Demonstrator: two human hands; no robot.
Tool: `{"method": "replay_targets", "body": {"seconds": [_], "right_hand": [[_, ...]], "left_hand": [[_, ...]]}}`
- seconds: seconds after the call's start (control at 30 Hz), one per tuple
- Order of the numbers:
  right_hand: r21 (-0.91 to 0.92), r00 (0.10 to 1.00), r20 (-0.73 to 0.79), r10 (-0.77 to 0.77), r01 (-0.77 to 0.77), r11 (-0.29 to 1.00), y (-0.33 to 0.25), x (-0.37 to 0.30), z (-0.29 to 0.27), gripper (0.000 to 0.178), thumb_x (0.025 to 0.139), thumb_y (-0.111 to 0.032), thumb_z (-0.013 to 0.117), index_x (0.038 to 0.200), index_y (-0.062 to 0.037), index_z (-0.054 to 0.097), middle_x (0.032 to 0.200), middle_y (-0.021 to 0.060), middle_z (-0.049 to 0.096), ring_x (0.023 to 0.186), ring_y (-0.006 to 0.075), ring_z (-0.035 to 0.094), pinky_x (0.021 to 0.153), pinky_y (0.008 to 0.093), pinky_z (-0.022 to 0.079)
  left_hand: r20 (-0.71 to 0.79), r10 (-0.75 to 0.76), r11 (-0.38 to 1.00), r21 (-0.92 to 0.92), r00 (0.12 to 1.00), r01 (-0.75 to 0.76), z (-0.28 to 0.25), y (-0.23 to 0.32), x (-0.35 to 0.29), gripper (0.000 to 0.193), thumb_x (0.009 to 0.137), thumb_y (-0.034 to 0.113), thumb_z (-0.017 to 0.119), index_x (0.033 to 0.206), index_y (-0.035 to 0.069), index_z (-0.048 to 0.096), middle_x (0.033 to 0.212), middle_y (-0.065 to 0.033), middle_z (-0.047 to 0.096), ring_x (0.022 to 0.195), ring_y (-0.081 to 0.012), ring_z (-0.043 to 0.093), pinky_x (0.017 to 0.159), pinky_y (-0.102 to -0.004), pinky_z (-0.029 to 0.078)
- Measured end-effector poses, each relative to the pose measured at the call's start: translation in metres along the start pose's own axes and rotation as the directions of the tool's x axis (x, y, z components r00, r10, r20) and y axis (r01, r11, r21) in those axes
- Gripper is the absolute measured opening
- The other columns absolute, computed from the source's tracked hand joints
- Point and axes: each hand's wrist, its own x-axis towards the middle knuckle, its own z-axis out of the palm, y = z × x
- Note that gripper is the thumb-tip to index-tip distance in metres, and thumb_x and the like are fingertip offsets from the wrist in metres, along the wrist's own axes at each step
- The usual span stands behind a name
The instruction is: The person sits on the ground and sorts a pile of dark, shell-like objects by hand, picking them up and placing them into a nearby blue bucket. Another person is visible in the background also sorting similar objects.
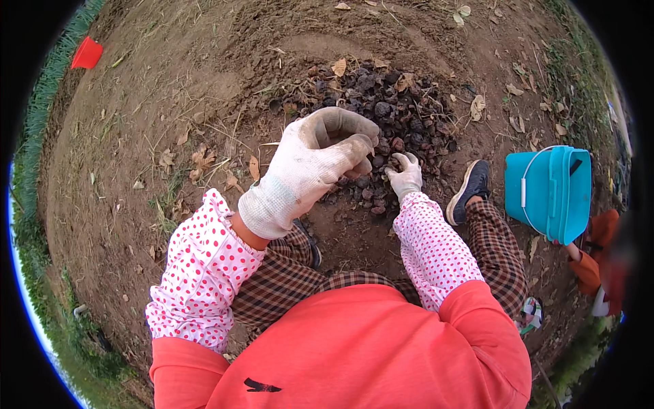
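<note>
Evidently the work centres on a heap of dark, wrinkled, roundish pieces [402,116] lying on bare brown soil [157,102], just ahead of the person's feet. The left hand [310,160], in a whitish knitted glove soiled about the fingers, is raised in front of the near left part of the heap, its fingers curled over and the thumb brought up close to them; whether anything is pinched between them cannot be told, since dark pieces show right behind. The right hand [407,178], gloved too, reaches down to the near side of the heap, fingers bent toward the pieces and the thumb somewhat apart; whether it grips one is unclear. Both forearms wear white sleeve covers with pinkish-red dots, the left cover [204,266] bunched up below a strip of bare wrist, the right cover [436,238] reaching the glove. Dry leaves [477,108] lie scattered around, a few of them on the heap. On the right, beyond the person's dark shoe [471,187], a turquoise bucket [535,191] with a white handle appears tipped sideways in this bent view, and just beside it shows a co-worker's orange sleeve [586,271]. Far off at upper left is a red container [87,53], near a strip of green plants [51,102].
</note>
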Motion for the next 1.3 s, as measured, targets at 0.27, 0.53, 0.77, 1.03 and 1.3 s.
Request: {"method": "replay_targets", "body": {"seconds": [0.27, 0.53, 0.77, 1.03, 1.3], "right_hand": [[0.959, 0.954, 0.152, 0.259, -0.206, 0.195, 0.03, 0.019, -0.036, 0.047, 0.085, 0.008, 0.075, 0.129, -0.0046, 0.066, 0.107, 0.0063, 0.074, 0.092, 0.0167, 0.071, 0.078, 0.0281, 0.059], [0.83, 0.88, 0.462, -0.11, -0.473, -0.296, 0.02, -0.005, -0.057, 0.042, 0.097, -0.005, 0.064, 0.137, -0.017, 0.058, 0.117, 0.0085, 0.071, 0.099, 0.0276, 0.073, 0.059, 0.0315, 0.056], [0.803, 0.847, 0.531, -0.027, -0.513, -0.304, 0.025, -0.021, -0.037, 0.034, 0.098, -0.007, 0.064, 0.131, -0.0164, 0.063, 0.12, 0.0079, 0.072, 0.1, 0.0285, 0.073, 0.063, 0.0357, 0.058], [0.762, 0.848, 0.525, 0.076, -0.428, -0.487, 0.053, -0.033, -0.047, 0.029, 0.099, -0.012, 0.062, 0.128, -0.0085, 0.06, 0.116, 0.0115, 0.072, 0.1, 0.0303, 0.071, 0.064, 0.0358, 0.057], [0.972, 0.878, -0.102, 0.467, 0.188, -0.14, 0.108, 0.058, -0.347, 0.018, 0.095, -0.017, 0.069, 0.107, -0.0057, 0.063, 0.089, 0.0142, 0.074, 0.067, 0.0268, 0.068, 0.054, 0.0337, 0.056]], "left_hand": [[0.03, 0.024, 1.0, 0.0, 0.999, -0.024, 0.0, -0.002, -0.002, 0.029, 0.097, 0.018, 0.069, 0.118, -0.001, 0.065, 0.107, -0.0078, 0.071, 0.084, -0.0127, 0.068, 0.079, -0.0283, 0.056], [0.022, 0.024, 0.999, 0.044, 0.999, -0.025, 0.001, 0.002, -0.001, 0.033, 0.096, 0.022, 0.07, 0.118, -0.001, 0.065, 0.104, -0.0062, 0.071, 0.083, -0.012, 0.068, 0.077, -0.0281, 0.055], [0.032, 0.037, 0.999, 0.021, 0.999, -0.038, -0.002, -0.003, 0.003, 0.035, 0.095, 0.022, 0.071, 0.12, -0.001, 0.065, 0.105, -0.0065, 0.071, 0.084, -0.0122, 0.068, 0.076, -0.0279, 0.056], [0.048, 0.055, 0.998, 0.034, 0.997, -0.057, 0.0, -0.004, 0.007, 0.035, 0.096, 0.025, 0.071, 0.119, -0.001, 0.065, 0.106, -0.007, 0.071, 0.085, -0.0128, 0.069, 0.076, -0.0281, 0.056], [-0.007, 0.07, 0.997, 0.035, 0.998, -0.069, 0.005, 0.006, 0.0, 0.026, 0.096, 0.018, 0.07, 0.115, 0.0, 0.066, 0.104, -0.0083, 0.072, 0.08, -0.0133, 0.068, 0.074, -0.029, 0.057]]}}
